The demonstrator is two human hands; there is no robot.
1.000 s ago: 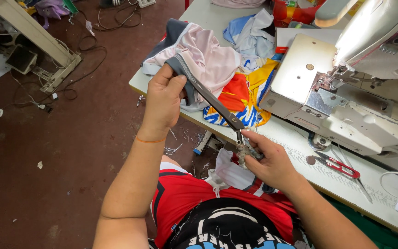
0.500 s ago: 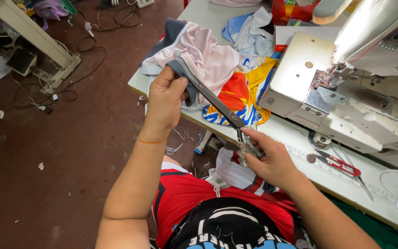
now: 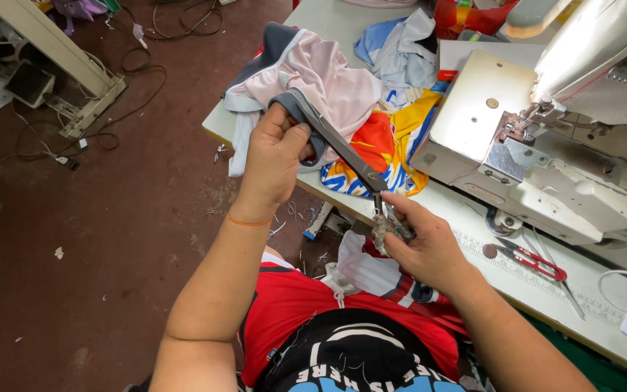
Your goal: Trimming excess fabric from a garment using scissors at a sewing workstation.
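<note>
1. Head view, middle of the frame: the left hand (image 3: pixel 276 163) is shut tight like a fist around the top end of a long grey strip of stretchy cloth (image 3: pixel 335 141). The thumb and fingers wrap right around it.
2. Lower down, a little right of the middle, the right hand (image 3: pixel 422 243) pinches the bottom end of the same strip. The fingers are curled close together, with a small scrunched bit of cloth poking out between them.
3. The strip runs in a tight slanted line from the left hand down to the right hand. It hangs in the air just over the near edge of the pale grey work table (image 3: pixel 342 25).
4. Behind the strip, on the table, lies a soft pile of pink and white clothes (image 3: pixel 332 83). Just beside it is a bright orange, yellow and blue shirt (image 3: pixel 386 149).
5. On the right side of the frame stands a big cream metal sewing machine (image 3: pixel 546 152).
6. In front of the machine, at the lower right, small red-handled snips (image 3: pixel 535 260) lie flat on the table, near the right hand but not touching it.
7. At the bottom, the person wears a red and black shirt (image 3: pixel 328 334).
8. The left side shows a dark red floor (image 3: pixel 74 254) with black wires at the top.
</note>
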